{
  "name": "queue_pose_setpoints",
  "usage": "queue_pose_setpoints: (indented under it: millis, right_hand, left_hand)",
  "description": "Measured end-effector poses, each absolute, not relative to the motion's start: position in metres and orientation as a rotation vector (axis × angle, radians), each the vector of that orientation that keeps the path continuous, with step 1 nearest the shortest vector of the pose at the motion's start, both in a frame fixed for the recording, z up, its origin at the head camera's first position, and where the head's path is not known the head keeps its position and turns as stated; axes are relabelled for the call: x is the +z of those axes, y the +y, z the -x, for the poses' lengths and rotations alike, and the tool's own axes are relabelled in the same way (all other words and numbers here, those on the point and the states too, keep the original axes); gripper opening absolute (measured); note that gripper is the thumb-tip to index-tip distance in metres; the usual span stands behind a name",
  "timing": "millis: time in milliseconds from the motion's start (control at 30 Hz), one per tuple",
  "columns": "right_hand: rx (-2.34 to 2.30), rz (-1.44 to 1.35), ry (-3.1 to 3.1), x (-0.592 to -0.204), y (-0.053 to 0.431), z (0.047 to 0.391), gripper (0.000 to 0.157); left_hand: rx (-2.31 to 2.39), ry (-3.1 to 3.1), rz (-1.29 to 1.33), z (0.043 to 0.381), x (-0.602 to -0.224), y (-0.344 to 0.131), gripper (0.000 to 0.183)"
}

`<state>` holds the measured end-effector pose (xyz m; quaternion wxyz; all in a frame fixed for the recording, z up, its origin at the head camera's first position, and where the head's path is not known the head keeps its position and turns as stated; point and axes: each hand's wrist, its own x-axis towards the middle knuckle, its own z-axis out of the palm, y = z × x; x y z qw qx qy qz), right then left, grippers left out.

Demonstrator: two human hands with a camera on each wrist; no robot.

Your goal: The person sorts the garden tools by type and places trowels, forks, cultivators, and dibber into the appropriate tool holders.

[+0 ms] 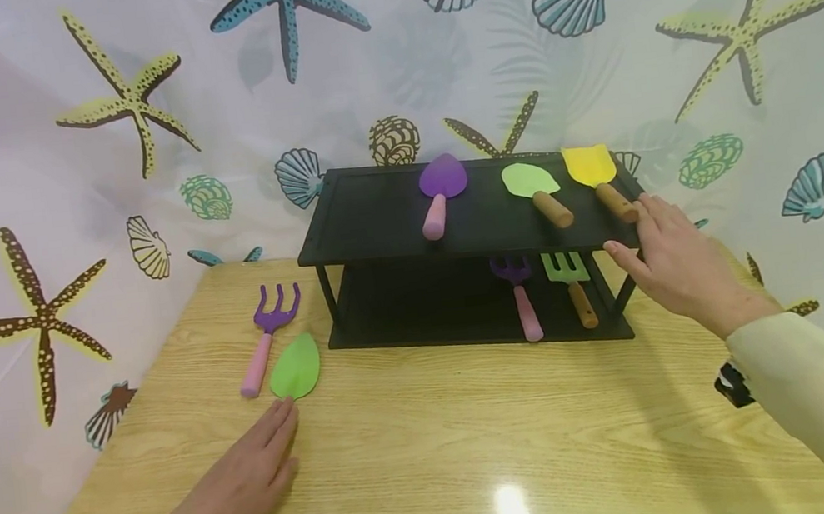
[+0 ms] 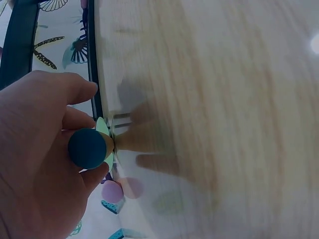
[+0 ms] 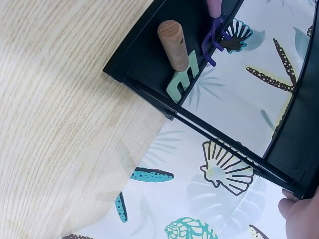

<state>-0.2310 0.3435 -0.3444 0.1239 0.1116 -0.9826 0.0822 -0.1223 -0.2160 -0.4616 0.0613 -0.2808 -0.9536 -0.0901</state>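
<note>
My left hand (image 1: 246, 471) lies low over the handle end of a green leaf-shaped trowel (image 1: 295, 368), fingers nearly straight and thumb held apart. Its round dark-blue handle end (image 2: 87, 148) shows beneath that palm in the left wrist view. Left of the trowel lies a purple hand fork (image 1: 260, 363) with a pink handle. At the right end of a black two-tier shelf (image 1: 378, 219), my right hand (image 1: 684, 262) reaches to the upper edge, fingertips right at the wooden handle of a yellow shovel (image 1: 591, 167). Its thumb is spread toward the front edge.
On the top tier lie a purple trowel (image 1: 443, 178) and a pale green trowel (image 1: 530, 180). The lower tier holds a purple fork (image 1: 527, 312) and a green fork (image 3: 182, 82). A wooden table (image 1: 430, 431) supports the shelf; a patterned cloth (image 1: 391, 58) hangs behind.
</note>
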Motion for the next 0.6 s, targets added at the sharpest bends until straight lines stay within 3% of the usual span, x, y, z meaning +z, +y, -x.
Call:
queue_pose_setpoints:
  millis: [367, 600]
  right_hand:
    - [0.237, -0.330, -2.861, -0.345, 0.343, 0.231, 0.084]
    - [0.238, -0.327, -2.855, -0.345, 0.344, 0.231, 0.083]
  left_hand:
    - [-0.297, -2.915, 0.814, 0.123, -0.469, -0.221, 0.063]
    - [-0.233, -2.634, 0.940, 0.126, -0.480, -0.223, 0.050]
